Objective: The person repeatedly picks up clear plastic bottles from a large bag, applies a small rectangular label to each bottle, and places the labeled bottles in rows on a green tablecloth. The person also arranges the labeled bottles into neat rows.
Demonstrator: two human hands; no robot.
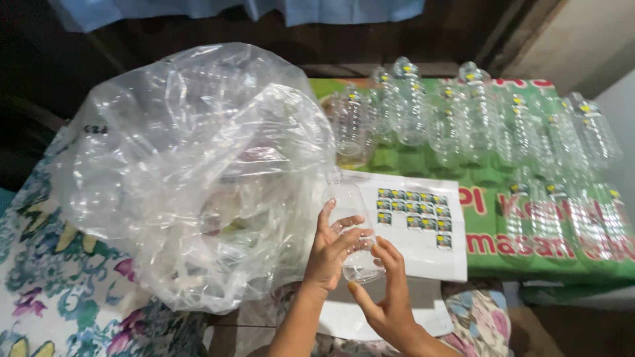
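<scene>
The left hand (pixel 329 254) grips a clear plastic bottle (pixel 350 228) around its lower body, fingers curled across the front and thumb up along the left side. The bottle stands nearly upright, neck uppermost, above the near edge of the table. The right hand (pixel 390 291) is positioned just beside the bottle base, fingers (pixel 387 254) partly open and touching the bottle's lower right side; whether it carries any load cannot be confirmed, as the clear wall blurs the contact.

A white sticker sheet (pixel 423 228) with rows of small labels lies directly behind the bottle. A large clear plastic bag (pixel 192 172) occupies the left side of the table on a floral cloth (pixel 46 277). Rows of labelled bottles (pixel 476 125) stand along the far edge on a green printed sheet (pixel 529 254).
</scene>
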